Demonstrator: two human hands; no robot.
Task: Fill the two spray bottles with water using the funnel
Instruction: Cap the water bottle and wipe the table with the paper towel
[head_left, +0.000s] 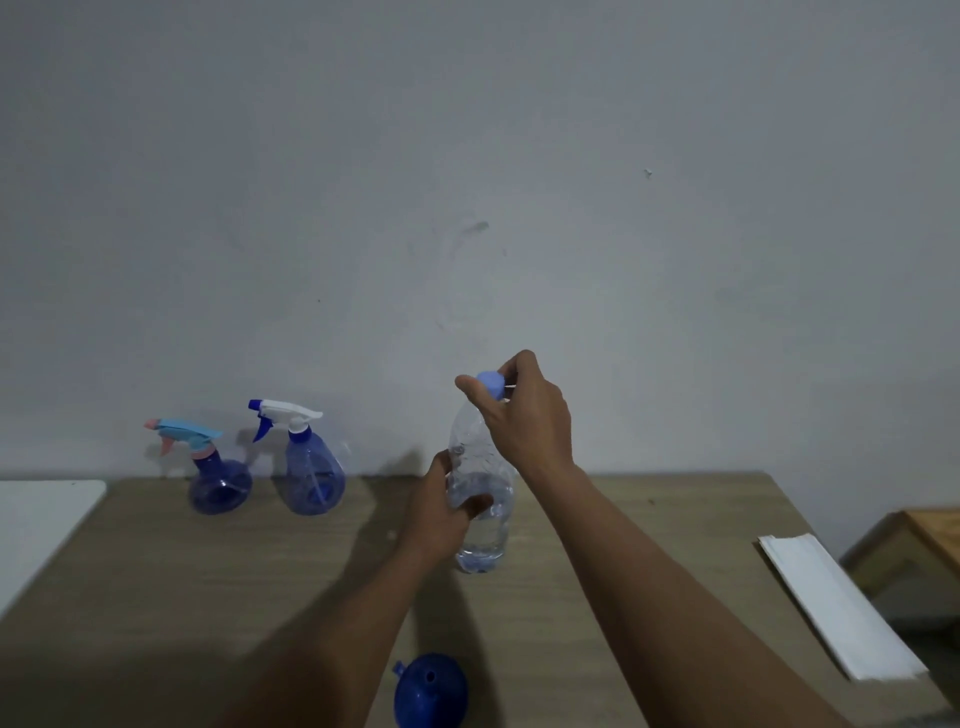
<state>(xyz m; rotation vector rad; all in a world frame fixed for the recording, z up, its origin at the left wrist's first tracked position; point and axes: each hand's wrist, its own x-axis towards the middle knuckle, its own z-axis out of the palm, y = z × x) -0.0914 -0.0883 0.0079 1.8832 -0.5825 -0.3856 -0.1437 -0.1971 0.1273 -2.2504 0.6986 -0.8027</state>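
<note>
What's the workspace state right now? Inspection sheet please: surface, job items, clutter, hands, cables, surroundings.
Surface: wooden table, arm shadows across it.
Job's things: pink-teal spray bottle and white-trigger spray bottle upright at back left, heads on; water bottle upright mid-table, cap on; blue funnel at the near edge.
Clutter: white sheets at right; white board at left.
Hands: left hand grips the water bottle's body; right hand pinches the cap.
Cables: nothing seen.
Surroundings: grey wall behind; wooden box at right.
</note>
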